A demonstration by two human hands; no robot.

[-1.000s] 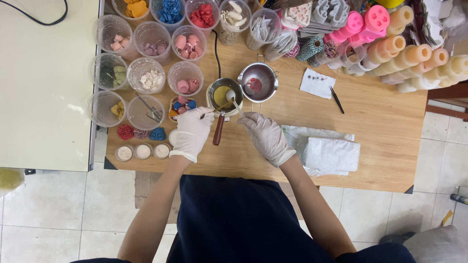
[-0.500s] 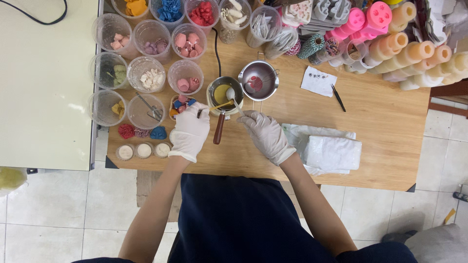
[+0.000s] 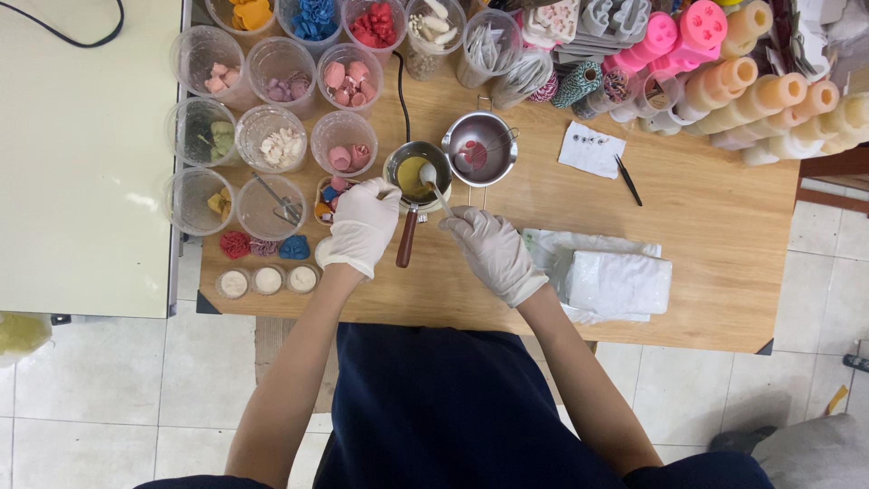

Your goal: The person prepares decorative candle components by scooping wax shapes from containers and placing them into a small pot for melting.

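On the wooden table (image 3: 688,226), just in front of the person, a small metal pot with a wooden handle (image 3: 412,177) holds yellow liquid. Left hand (image 3: 362,225), in a white glove, rests at the pot's left rim, fingers curled against it; whether this grip actually clasps the rim or only steadies it cannot be told. Right hand (image 3: 493,249), also gloved, pinches the stem of a spoon (image 3: 433,181), its bowl lying over the yellow liquid inside the pot. The wooden handle points back toward the person, between the two hands.

Just to the right of the pot, touching or nearly so, stands a second metal pot (image 3: 480,148) with a red residue in its bottom. To the left, clear plastic cups (image 3: 272,136) hold coloured pieces in pink, white, green and yellow; more cups with orange, blue and red pieces line the far edge. Three small round white tins (image 3: 267,281) sit near the table's front-left corner. A folded white cloth (image 3: 615,281) lies to the right of the right hand. Farther right, a slip of paper (image 3: 590,149) and black tweezers (image 3: 626,179) lie near rows of pink and orange moulds (image 3: 769,95).
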